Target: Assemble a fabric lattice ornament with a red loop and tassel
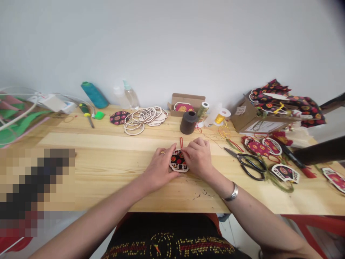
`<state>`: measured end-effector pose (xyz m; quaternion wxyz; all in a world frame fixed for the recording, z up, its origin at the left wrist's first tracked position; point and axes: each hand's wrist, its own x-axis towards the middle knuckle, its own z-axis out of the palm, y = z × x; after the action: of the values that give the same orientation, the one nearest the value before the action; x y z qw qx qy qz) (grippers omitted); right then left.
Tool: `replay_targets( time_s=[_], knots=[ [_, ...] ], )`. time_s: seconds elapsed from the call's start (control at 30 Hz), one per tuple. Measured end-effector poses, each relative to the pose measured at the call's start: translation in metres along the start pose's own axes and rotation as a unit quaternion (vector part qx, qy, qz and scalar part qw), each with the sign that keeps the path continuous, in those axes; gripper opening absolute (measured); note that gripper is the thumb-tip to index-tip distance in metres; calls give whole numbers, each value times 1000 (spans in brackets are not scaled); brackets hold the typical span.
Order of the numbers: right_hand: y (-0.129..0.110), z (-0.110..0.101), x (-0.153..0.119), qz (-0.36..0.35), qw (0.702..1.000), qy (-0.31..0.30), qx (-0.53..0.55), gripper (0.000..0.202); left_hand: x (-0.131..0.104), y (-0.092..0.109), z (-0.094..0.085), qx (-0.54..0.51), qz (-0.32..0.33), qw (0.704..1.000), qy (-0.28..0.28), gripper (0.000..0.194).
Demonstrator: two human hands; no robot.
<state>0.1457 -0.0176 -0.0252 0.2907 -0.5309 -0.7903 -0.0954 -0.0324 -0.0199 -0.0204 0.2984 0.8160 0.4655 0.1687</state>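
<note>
Flat on the wooden table lies a small ornament (179, 160), dark flowered fabric framed by pale cut-out wood, with a red cord loop (181, 142) at its top. My left hand (159, 165) grips its left edge, thumb below and fingers along the upper side. Bent over the top right edge is my right hand (198, 156), its fingertips pinched close to the base of the loop. Whatever lies between those fingertips is hidden. Beyond the hands stands a dark thread cone (188, 123).
Black scissors (249, 163) lie to the right, near finished ornaments (285, 173) and a cardboard box (246, 114) heaped with fabric. Pale wooden frames (145, 118) are piled at the back. A screwdriver (86, 114) and a teal thread cone (94, 95) sit back left.
</note>
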Motion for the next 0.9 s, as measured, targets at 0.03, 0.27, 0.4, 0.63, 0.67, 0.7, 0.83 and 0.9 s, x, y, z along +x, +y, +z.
replay_targets(
  time_s=[0.03,0.27,0.4,0.63,0.67,0.7,0.83,0.9],
  knots=[
    [0,0,0,2,1000,-4,2,16,0,0,0,2,0,1000,1,90],
    [0,1,1,20,1000,-23,2,18,-1,-1,2,13,7,1000,17,88],
    [1,3,1,37,999,-34,1,19,-1,-1,3,16,17,999,25,87],
    [2,5,-1,43,998,-48,0,18,8,4,-14,30,60,996,63,36],
    [2,5,-1,43,998,-48,-2,19,12,4,-17,37,69,995,61,33],
    [2,4,-1,42,998,-46,-3,19,16,5,-20,42,78,994,59,33],
    [2,5,-1,20,999,-35,-2,18,31,2,-18,34,94,993,69,33],
    [2,5,-1,8,1000,-30,-2,19,36,0,-14,25,92,992,77,31]
  ],
)
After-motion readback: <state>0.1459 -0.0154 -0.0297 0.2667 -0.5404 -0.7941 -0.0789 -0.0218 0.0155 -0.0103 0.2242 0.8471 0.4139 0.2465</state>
